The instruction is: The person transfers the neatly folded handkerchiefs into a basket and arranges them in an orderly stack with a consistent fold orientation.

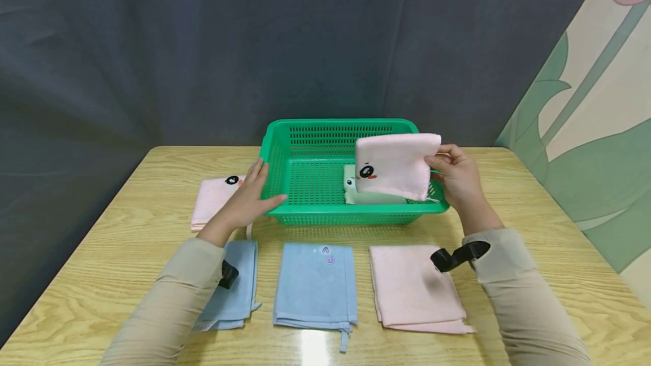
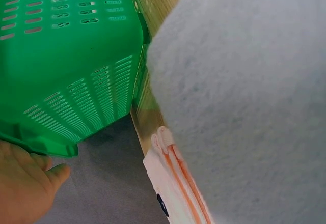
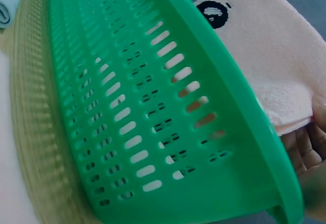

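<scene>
On the near side of a wooden table (image 1: 132,230), a left blue towel (image 1: 239,275), a middle blue towel (image 1: 312,284) and a near pink towel (image 1: 414,287) lie folded in a row, the first partly hidden by a left sleeve (image 1: 175,292) that could drag its folds askew if the arm dips. Beyond, the left hand (image 1: 248,196), thumb and fingers spread, rests against the left end of a green basket (image 1: 346,208); too hard a push could slide the basket, and a careless wrist could brush the left pink towel (image 1: 213,201) beside it. At the basket's right end, the right hand (image 1: 456,178) pinches the held pink towel (image 1: 396,165) by one side, the rest reaching over the basket. A grip on only some layers, which the views cannot settle, could let the folds fall loose; its loop (image 1: 433,200) could catch on the rim. Below, a pale green cloth (image 1: 376,199) might rumple under a crooked drop. Behind hangs a dark curtain (image 1: 325,38)
</scene>
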A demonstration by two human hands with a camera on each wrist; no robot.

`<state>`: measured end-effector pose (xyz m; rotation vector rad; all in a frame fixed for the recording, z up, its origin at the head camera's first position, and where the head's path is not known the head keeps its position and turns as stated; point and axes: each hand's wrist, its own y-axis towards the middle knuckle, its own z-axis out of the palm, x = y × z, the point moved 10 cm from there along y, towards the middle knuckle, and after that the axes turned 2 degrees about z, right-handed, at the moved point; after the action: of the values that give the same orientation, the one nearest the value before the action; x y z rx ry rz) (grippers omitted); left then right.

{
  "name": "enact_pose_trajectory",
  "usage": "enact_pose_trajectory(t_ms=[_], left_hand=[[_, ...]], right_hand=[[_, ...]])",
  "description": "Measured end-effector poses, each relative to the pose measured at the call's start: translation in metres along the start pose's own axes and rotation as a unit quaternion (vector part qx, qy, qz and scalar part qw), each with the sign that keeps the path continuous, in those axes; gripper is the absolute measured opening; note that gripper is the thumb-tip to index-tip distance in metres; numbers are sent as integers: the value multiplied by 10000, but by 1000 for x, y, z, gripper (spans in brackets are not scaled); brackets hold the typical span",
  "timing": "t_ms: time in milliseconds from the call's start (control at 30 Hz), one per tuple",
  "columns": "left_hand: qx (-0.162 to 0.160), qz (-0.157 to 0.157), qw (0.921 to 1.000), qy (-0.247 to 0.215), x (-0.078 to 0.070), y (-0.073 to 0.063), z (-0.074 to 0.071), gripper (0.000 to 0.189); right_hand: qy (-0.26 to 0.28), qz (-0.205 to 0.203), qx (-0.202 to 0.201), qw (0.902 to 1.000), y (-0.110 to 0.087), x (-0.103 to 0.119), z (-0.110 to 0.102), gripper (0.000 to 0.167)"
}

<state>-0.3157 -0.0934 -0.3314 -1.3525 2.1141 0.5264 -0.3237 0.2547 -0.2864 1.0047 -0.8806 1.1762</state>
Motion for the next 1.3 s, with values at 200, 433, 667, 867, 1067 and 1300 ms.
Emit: enact_pose_trajectory(t_ms=[200, 433, 667, 867, 1067, 1300], left_hand=[[2, -2, 10000, -14, 0, 0, 1, 89], [3, -2, 10000, -8, 0, 0, 1, 89], [22, -46, 10000, -19, 1, -1, 1, 90], [-9, -57, 10000, -9, 1, -2, -1, 89], [-14, -24, 10000, -14, 3, -1, 1, 89], [-35, 9, 10000, 9, 4, 0, 1, 89]], right_hand=[[-569, 117, 23, 9983, 4, -11, 6, 20], [-1162, 283, 6, 9928, 5, -21, 13, 21], [-1352, 369, 22, 9901, 6, -26, 16, 18], [-1610, 475, 131, 9857, 7, -28, 19, 15], [-1723, 732, 213, 9821, 8, -33, 20, 13], [-1969, 984, 285, 9751, 10, -39, 22, 10]])
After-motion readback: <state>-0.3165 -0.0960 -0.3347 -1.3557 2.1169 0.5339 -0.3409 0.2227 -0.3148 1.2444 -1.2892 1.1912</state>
